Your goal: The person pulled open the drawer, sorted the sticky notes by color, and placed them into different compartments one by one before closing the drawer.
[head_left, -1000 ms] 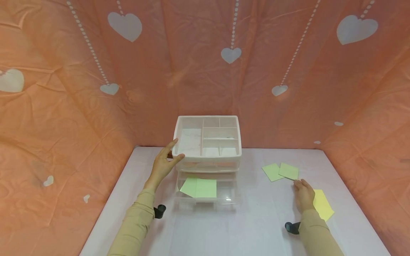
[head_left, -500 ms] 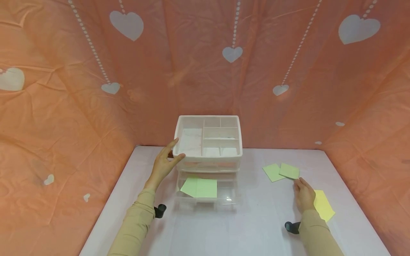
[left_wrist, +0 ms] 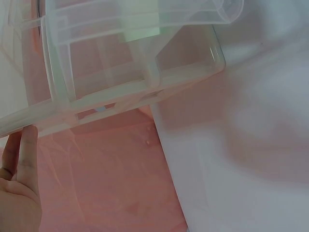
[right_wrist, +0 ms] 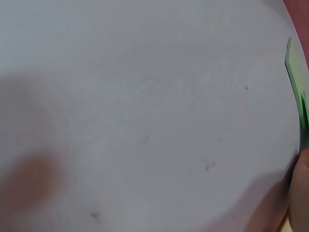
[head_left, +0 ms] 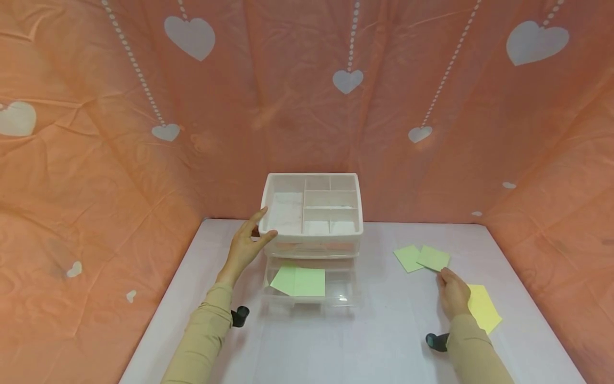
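Observation:
A white plastic drawer organizer (head_left: 312, 235) with a divided top tray stands at the back of the table. My left hand (head_left: 243, 248) holds its front left corner, thumb at the front rim and fingers along the side. In the left wrist view, the fingers (left_wrist: 28, 154) meet the organizer's edge. A clear lower drawer (head_left: 340, 288) is pulled out, with green sticky notes (head_left: 307, 281) in it. At the right, my right hand (head_left: 453, 293) pinches the near corner of a green sticky note (head_left: 434, 258), which overlaps another green note (head_left: 406, 258).
Yellow sticky notes (head_left: 483, 308) lie beside the right hand, partly hidden by it. The white table (head_left: 374, 341) is bordered by an orange curtain (head_left: 307, 122) with white hearts at the back and both sides. Dark wrist mounts (head_left: 240, 316) stick out inward from both sleeves.
The right fingers have shifted slightly left, and the green note at their tips has turned a little and moved slightly. The left hand and the organizer look still.

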`<move>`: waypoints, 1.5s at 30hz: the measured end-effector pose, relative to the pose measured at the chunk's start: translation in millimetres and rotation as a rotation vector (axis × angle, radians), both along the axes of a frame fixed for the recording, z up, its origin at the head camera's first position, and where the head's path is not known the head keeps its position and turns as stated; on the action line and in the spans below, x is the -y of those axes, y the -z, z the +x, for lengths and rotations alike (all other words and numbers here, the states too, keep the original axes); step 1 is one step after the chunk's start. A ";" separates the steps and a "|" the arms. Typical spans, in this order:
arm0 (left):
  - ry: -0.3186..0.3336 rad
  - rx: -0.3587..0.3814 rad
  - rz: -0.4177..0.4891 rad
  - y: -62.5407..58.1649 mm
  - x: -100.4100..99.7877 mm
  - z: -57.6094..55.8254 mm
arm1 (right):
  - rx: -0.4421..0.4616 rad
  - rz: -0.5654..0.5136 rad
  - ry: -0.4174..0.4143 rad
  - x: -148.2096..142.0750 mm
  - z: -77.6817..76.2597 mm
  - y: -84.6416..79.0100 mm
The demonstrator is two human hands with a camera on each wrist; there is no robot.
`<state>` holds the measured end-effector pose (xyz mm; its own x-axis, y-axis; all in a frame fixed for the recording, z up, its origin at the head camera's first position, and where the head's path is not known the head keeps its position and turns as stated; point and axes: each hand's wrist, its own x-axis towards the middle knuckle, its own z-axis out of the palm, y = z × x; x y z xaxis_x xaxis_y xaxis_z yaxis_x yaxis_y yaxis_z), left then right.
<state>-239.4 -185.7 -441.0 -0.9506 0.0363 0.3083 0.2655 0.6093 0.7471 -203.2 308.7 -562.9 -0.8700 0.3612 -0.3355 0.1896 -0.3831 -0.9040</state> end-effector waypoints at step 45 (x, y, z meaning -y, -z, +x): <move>0.010 0.040 0.034 -3.4 1.6 1.6 | -0.156 -0.248 0.199 23.4 -1.9 -40.0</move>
